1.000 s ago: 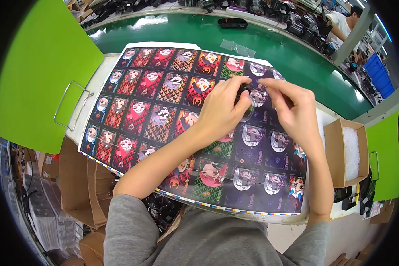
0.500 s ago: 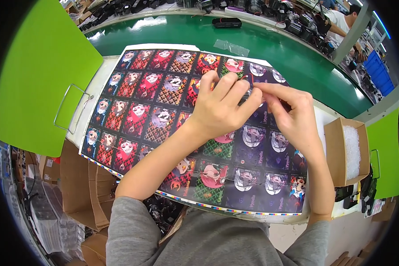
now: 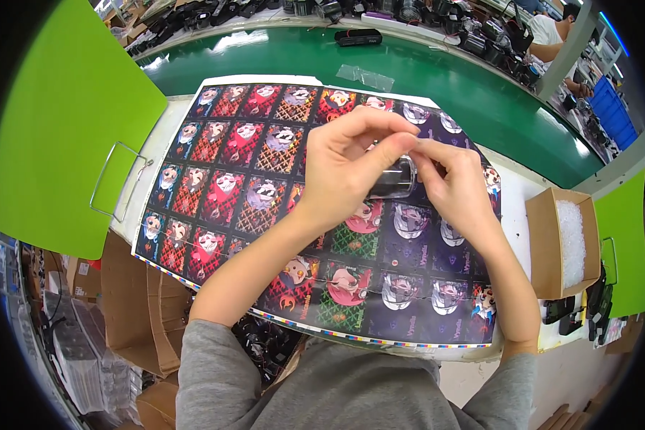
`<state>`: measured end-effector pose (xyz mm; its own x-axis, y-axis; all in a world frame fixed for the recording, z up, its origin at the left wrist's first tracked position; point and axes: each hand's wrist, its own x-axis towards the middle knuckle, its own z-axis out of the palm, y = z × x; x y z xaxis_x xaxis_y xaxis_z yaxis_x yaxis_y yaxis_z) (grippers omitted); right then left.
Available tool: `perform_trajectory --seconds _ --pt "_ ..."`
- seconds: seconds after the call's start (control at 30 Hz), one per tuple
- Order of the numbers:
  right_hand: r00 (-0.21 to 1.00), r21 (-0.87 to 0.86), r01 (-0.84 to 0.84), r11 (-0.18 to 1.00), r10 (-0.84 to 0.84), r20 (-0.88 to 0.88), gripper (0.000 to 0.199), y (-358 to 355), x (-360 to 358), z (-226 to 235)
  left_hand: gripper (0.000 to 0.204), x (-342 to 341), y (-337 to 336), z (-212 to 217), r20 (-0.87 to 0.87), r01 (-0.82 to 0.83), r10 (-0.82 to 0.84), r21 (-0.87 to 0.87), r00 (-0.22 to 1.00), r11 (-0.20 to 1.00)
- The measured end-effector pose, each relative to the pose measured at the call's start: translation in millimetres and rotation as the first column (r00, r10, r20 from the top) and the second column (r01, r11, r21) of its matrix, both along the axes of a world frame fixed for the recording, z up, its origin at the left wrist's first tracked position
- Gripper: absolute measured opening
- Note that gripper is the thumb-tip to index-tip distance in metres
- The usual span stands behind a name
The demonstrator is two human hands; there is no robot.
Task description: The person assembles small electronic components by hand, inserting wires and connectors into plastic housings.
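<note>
My left hand (image 3: 347,161) and my right hand (image 3: 451,175) meet above a dark sheet of printed character cards (image 3: 340,283). Thumbs and fingertips are pinched together where the hands touch. Whatever lies between those tips is too small or hidden to name. Just below the left thumb shows a small black object with a clear, shiny casing (image 3: 394,183). Its upper part is covered by my fingers, and I cannot tell which hand bears it. The card sheet lies flat under both forearms.
A green belt (image 3: 279,54) runs behind the sheet, with a black device (image 3: 358,37) and a clear film strip (image 3: 365,77) on it. At the right stands a cardboard box (image 3: 541,244) of clear bits. Green panels (image 3: 57,136) flank the table. A co-worker (image 3: 548,36) is at the far right.
My left hand has turned over from knuckles up to a thumb-side pinch. The black clear-cased object, mostly hidden before, now shows below it. My right hand stays close by, fingertips still pinched.
</note>
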<state>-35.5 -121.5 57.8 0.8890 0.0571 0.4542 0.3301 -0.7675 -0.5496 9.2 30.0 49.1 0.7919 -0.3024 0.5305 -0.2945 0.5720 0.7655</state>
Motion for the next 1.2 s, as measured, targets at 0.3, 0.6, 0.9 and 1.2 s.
perform_trajectory --seconds 0.3,0.6,0.9,1.2 --pt "0.999 0.087 0.008 0.996 -0.004 -0.048 0.020 1.5 1.2 -4.7 0.046 17.2 -6.1 -43.6 0.228 -0.411 0.343 0.541 0.912 0.734" --pt "0.994 -0.032 -0.013 0.999 0.017 0.106 0.022 5.5 -3.0 -11.7 0.030 9.4 -16.8 -55.9 0.317 -0.391 0.262 0.471 0.912 0.791" --pt "0.973 -0.211 0.075 0.975 -0.025 0.232 0.028 14.1 -8.1 -16.0 0.025 6.7 -19.7 -53.9 0.445 -0.510 0.312 0.446 0.840 0.735" --pt "0.969 -0.304 0.109 0.947 -0.033 0.246 0.033 16.9 -9.8 -21.7 0.023 6.4 -19.0 -56.6 0.407 -0.494 0.326 0.433 0.854 0.754"
